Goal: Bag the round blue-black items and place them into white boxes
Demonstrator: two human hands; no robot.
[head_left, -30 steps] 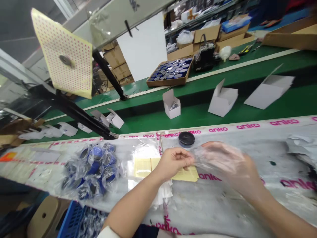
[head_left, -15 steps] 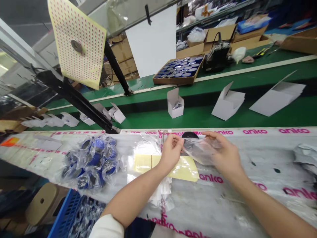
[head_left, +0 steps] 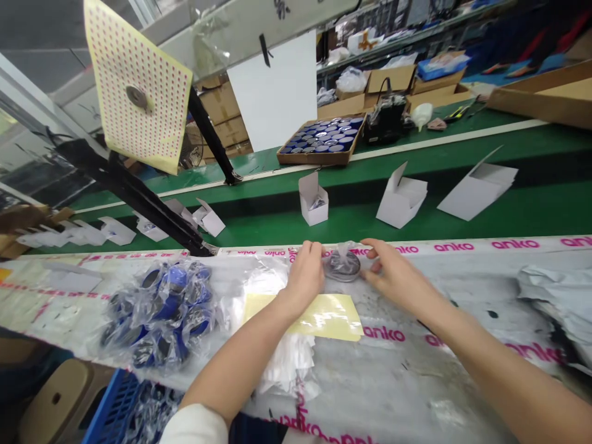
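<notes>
Both your left hand [head_left: 305,274] and right hand [head_left: 391,274] grip the clear bag [head_left: 343,262] around one dark disc [head_left: 341,268]; bag unsealed, bagged pile [head_left: 160,311] waits left

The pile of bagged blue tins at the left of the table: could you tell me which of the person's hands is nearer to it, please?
Left. The left hand is between the pile of bagged blue tins and the round tin in a clear bag; the right hand is beyond that tin, farther right.
</notes>
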